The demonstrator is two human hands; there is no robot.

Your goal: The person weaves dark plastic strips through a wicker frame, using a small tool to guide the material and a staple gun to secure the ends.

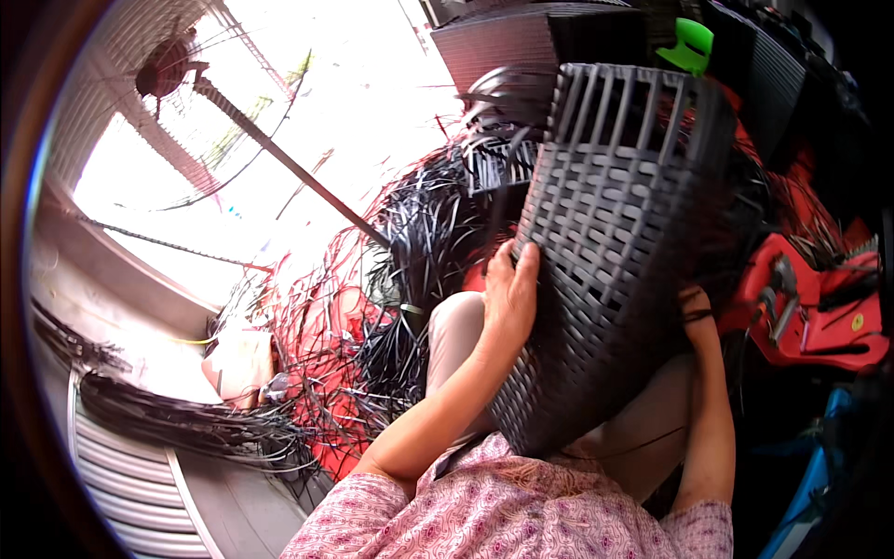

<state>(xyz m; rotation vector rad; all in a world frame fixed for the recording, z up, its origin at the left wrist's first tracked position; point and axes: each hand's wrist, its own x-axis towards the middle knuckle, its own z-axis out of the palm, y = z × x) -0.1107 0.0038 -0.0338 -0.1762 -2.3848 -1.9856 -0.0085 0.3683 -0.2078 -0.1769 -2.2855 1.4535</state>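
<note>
A large piece of black woven plastic wicker [605, 214] stands tilted on my lap. Its upper end shows open slats with gaps, while the lower part is closely woven. My left hand [512, 291] grips its left edge, thumb along the near side. At its lower right edge is my right hand [696, 306], fingers curled and partly lost in shadow and blur. A dark strand crosses that hand; what its fingers hold cannot be made out. Loose black strips [507, 98] stick out beside the upper left of the weave.
A heap of black plastic strips [424, 219] lies left of my knees, with red material [335, 326] beneath. A long strip bundle [186, 415] rests at lower left. Right are a red plastic object [829, 321] and a blue edge [810, 475]. A green chair-shaped piece [691, 47] stands far off.
</note>
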